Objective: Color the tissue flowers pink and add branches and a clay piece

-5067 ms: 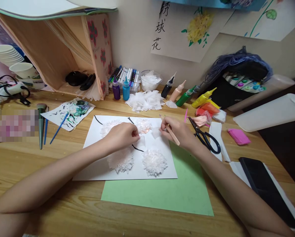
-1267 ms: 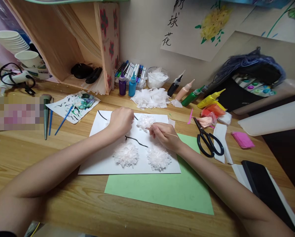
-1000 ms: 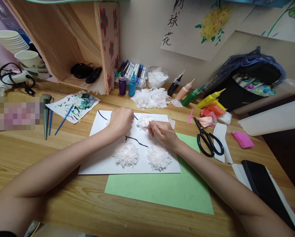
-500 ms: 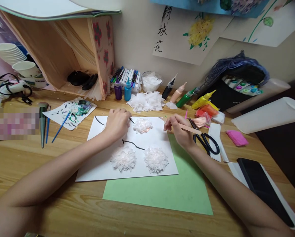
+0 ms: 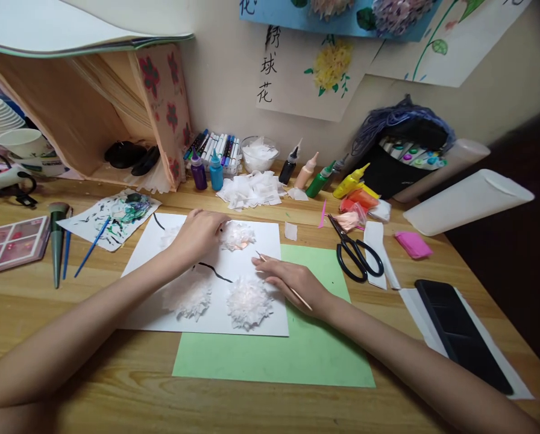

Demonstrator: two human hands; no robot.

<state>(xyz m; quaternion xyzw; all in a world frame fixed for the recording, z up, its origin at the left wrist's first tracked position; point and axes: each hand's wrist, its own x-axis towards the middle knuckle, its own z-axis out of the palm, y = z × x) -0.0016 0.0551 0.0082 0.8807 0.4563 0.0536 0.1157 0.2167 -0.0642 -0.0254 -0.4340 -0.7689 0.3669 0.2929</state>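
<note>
The wide wooden table carries the work, with a light green sheet of paper lying under the near right corner of a white sheet of paper on which thin black stems are painted. Four fluffy white tissue-paper flowers are stuck to the white sheet; the upper right one and the lower right one lie on either side of the right hand's tool.

The left hand is laid on the upper part of the white sheet, fingers curled, touching the upper right flower; whether anything is pinched in it cannot be told. The right hand rests at the sheet's right edge, closed in a pen grip round a thin wooden stick, whose tip points up and left between the two right-hand flowers.

Judged from this, the step is the shaping or pressing of tissue with the stick. It is best done with the sheet held flat by the left hand, the stick tip brought in lightly and low, and pressure kept gentle so that the soft tissue is neither torn nor flattened. The lower right flower, just beside the right hand, is easily crushed by the wrist.

A loose heap of white tissue squares and black-handled scissors lie further back and to the right.
</note>
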